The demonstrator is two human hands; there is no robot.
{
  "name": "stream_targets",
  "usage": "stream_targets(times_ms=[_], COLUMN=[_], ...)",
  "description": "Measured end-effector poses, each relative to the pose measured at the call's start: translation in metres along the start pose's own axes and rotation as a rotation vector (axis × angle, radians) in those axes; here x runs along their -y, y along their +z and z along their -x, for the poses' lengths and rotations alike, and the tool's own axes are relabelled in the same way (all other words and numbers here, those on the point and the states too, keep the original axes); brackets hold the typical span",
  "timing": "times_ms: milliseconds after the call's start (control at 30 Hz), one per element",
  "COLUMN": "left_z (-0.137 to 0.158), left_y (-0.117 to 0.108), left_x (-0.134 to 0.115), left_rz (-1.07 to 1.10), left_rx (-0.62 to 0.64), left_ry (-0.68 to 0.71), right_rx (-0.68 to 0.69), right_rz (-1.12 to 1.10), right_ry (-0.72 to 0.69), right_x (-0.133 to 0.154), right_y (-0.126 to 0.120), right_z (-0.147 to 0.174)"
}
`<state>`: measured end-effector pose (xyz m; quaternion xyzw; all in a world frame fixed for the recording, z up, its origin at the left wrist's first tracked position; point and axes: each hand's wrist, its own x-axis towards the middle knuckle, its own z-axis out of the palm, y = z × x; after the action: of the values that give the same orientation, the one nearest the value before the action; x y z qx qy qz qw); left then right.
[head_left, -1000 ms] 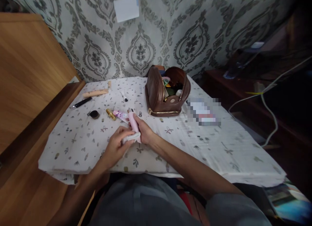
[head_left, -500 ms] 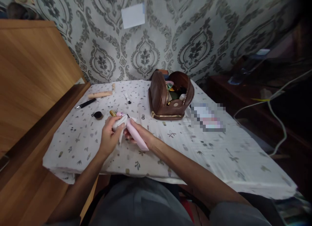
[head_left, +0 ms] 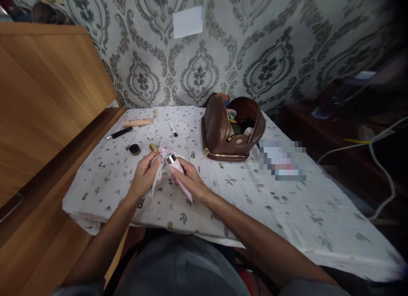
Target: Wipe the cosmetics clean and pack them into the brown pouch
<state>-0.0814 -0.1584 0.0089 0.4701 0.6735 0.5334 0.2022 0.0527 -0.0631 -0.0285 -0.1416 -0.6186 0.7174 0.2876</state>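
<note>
My left hand (head_left: 144,173) is closed on a crumpled white tissue (head_left: 154,183). My right hand (head_left: 192,180) grips a pale pink tube (head_left: 179,167) with a shiny silver band at its upper end, slanting beside the tissue. Just beyond my fingers lie a small gold-coloured piece (head_left: 153,147) and a pink item (head_left: 163,150), partly hidden. A small black round pot (head_left: 134,149) sits to the left. Farther back are a black pen (head_left: 120,133), a peach-coloured tube (head_left: 137,122) and a small dark-tipped brush (head_left: 174,129).
An unzipped brown bag (head_left: 213,121) full of small items stands at the back right. Right of it lies a blurred-out flat object (head_left: 279,160). A wooden panel (head_left: 57,70) bounds the left; a pale cable (head_left: 387,185) and clear bottle (head_left: 325,109) are at right.
The pink tube has turned in my right hand, so its silver band now shows. My left hand has drawn slightly away from it with the tissue. The view has shifted a little left.
</note>
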Motion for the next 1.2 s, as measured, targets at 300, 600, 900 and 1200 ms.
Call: stream_targets(times_ms=[300,600,900,1200], left_z=[0.013,0.049,0.026,-0.006], left_y=[0.031,0.035,0.014,-0.005], left_x=[0.008,0.020,0.031,0.039], left_rz=[-0.280,-0.364,-0.064,-0.209], left_rx=[-0.013,0.062,-0.144,-0.403], left_ry=[0.415,0.352,-0.020,0.121], right_rx=[-0.227,-0.391,-0.162,-0.191], right_rz=[-0.661,-0.907,-0.807,-0.549], right_ry=[0.205,0.236,0.287,0.236], right_x=[-0.005,-0.004,-0.003,-0.002], right_y=[0.001,-0.020,-0.011,-0.011], right_z=[-0.016,-0.027,-0.021,-0.016])
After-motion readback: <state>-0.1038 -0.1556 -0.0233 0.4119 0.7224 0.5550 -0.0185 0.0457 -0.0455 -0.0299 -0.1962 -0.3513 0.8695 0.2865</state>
